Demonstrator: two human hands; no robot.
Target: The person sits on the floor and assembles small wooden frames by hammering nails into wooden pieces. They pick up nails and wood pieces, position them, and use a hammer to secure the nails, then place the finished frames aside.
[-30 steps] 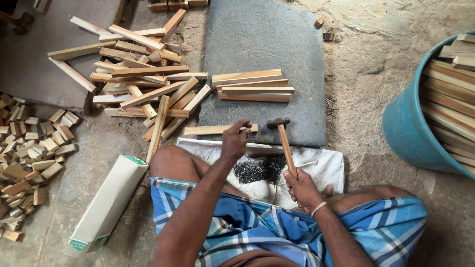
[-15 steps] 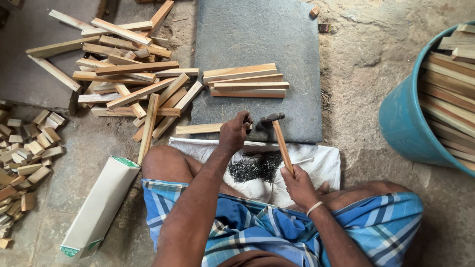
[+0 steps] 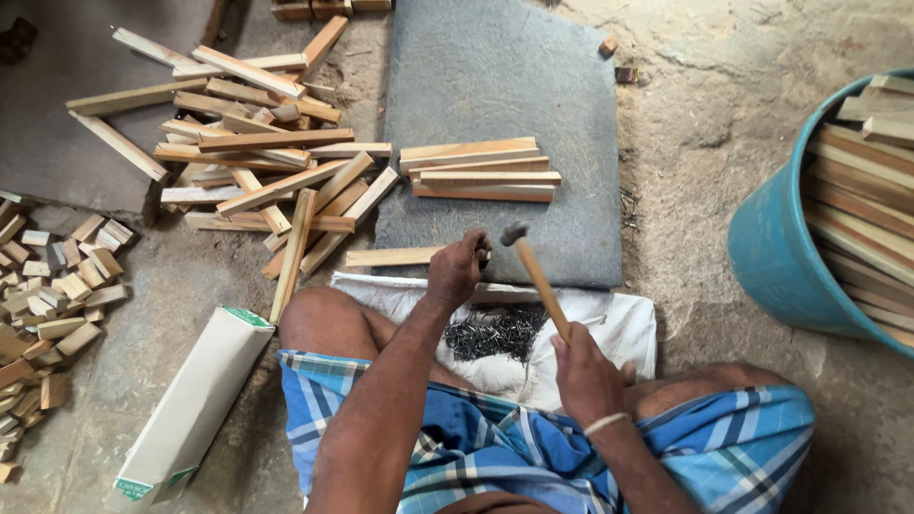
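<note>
The right hand (image 3: 587, 373) has tipped the wooden-handled hammer (image 3: 536, 276) leftward, so its dark metal head now sits just beside the left hand (image 3: 457, 267), closer than a second ago. The left hand has drawn slightly back along the pale wooden strip (image 3: 392, 257) on the grey stone slab (image 3: 514, 86).

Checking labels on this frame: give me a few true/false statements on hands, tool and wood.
1. The right hand grips a hammer. True.
2. The left hand rests on a wood strip at the stone slab's near edge. True.
3. The blue tub is empty. False: it holds wood strips.
4. The nails lie on the slab. False: on the white cloth.
5. Small wood blocks lie far left. True.
</note>
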